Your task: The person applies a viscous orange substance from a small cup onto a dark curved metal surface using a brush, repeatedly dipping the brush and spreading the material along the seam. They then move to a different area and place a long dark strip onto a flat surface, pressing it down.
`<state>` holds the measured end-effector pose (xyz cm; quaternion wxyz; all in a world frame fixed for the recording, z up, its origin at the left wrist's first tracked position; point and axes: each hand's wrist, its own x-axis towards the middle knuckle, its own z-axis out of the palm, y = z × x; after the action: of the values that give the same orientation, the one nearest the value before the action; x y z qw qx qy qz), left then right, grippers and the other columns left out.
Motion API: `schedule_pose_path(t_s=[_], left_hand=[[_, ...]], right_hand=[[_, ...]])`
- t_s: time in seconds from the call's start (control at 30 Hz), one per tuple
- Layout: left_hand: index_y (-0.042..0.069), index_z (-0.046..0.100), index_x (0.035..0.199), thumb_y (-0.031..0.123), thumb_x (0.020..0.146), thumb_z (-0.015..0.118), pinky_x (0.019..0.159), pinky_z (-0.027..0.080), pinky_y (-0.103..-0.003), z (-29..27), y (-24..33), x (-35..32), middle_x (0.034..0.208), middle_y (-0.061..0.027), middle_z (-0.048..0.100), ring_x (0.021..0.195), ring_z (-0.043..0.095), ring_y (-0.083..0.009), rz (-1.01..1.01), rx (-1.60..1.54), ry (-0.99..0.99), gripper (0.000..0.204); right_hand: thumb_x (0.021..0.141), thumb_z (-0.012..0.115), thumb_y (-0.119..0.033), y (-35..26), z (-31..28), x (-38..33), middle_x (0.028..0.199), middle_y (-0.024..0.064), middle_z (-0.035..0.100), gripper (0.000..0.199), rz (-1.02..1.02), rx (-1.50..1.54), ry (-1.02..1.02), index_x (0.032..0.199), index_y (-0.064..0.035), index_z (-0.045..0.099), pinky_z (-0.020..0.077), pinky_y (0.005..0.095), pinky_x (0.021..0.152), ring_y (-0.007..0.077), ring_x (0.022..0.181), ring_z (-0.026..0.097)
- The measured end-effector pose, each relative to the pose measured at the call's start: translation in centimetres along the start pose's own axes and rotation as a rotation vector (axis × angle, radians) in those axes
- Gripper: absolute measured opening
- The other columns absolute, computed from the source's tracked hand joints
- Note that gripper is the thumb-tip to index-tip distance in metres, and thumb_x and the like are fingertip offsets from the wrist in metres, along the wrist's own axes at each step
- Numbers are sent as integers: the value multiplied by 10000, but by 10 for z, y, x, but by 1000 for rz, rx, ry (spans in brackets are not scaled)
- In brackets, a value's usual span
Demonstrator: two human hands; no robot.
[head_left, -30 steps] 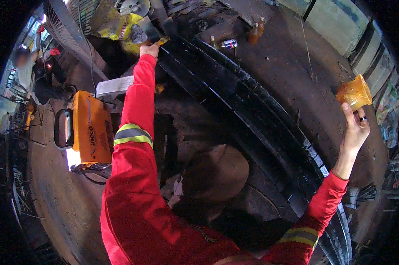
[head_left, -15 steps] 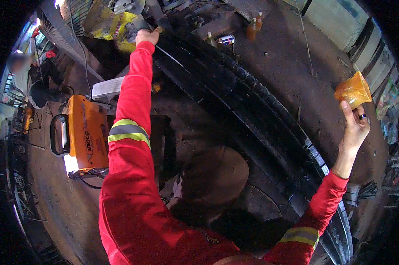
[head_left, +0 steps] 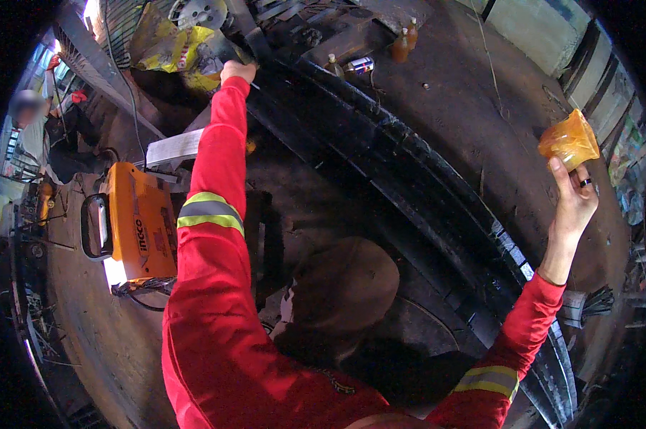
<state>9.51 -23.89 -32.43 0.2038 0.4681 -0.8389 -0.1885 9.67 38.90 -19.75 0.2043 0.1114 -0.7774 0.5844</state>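
A long, black, slightly curved panel (head_left: 409,189), like a vehicle bumper, runs slantwise from the upper middle to the lower right. At its far upper end my left hand (head_left: 238,71) is closed, the fingers curled round the end; the grip's underside is hidden. A crumpled yellow-and-grey bag (head_left: 173,53) lies just beyond that hand. Raised at the right, past the panel, my right hand (head_left: 574,200) pinches an orange-yellow, see-through plastic packet (head_left: 570,141) between thumb and fingers. The packet is cup-shaped and creased; a dark ring shows on one finger.
An orange welding-machine-like box (head_left: 141,222) with a black handle stands left of my left arm. Bottles with orange liquid (head_left: 401,47) and a can (head_left: 359,66) are beyond the panel. Another person (head_left: 37,132) is at the far left. A brown rounded shape (head_left: 348,286) lies below centre.
The packet has turned a little in my right hand, its open-looking end now tilted upward. My left hand keeps its hold, and the view has shifted slightly.
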Motion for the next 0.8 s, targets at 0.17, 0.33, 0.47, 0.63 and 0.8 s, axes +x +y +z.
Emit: schedule_pose_path(t_s=[0.17, 0.33, 0.47, 0.63, 0.8], left_hand=[[14, 676, 937, 427, 661, 704, 876, 463, -387, -14, -4, 6, 1010, -216, 636, 1015, 594, -337, 32, -115, 42, 498], [30, 676, 933, 434, 658, 690, 844, 471, -397, -4, -16, 14, 983, -203, 644, 978, 605, -339, 77, 38, 78, 488], [-19, 666, 894, 412, 654, 666, 831, 478, -409, 8, -7, 3, 941, -236, 640, 949, 613, -355, 14, 56, 37, 492], [-21, 668, 882, 354, 671, 632, 831, 479, -408, 6, 0, -5, 935, -243, 639, 945, 613, -366, 9, 35, 20, 432], [11, 679, 885, 331, 682, 615, 826, 484, -402, 7, -3, 5, 943, -224, 645, 939, 617, -356, 30, 48, 65, 384]], right_hand=[[734, 753, -97, 1, 1, 0, 970, 71, 649, 405, 7, -16, -6, 1077, 63, 608, 430, 251, 853, 111, 888, 592], [723, 764, -99, 4, 5, -1, 967, 76, 649, 414, 19, 30, -20, 1070, 65, 610, 444, 263, 844, 119, 889, 596], [715, 770, -96, 1, 6, -2, 970, 85, 648, 413, 19, 10, -13, 1060, 67, 612, 454, 271, 840, 129, 892, 600], [711, 772, -94, 1, 0, 1, 976, 91, 647, 411, -6, -13, -6, 1053, 69, 613, 450, 267, 847, 133, 895, 601], [710, 773, -96, 1, 4, -1, 992, 94, 644, 420, 31, 28, -32, 1057, 73, 608, 447, 266, 852, 139, 901, 602]])
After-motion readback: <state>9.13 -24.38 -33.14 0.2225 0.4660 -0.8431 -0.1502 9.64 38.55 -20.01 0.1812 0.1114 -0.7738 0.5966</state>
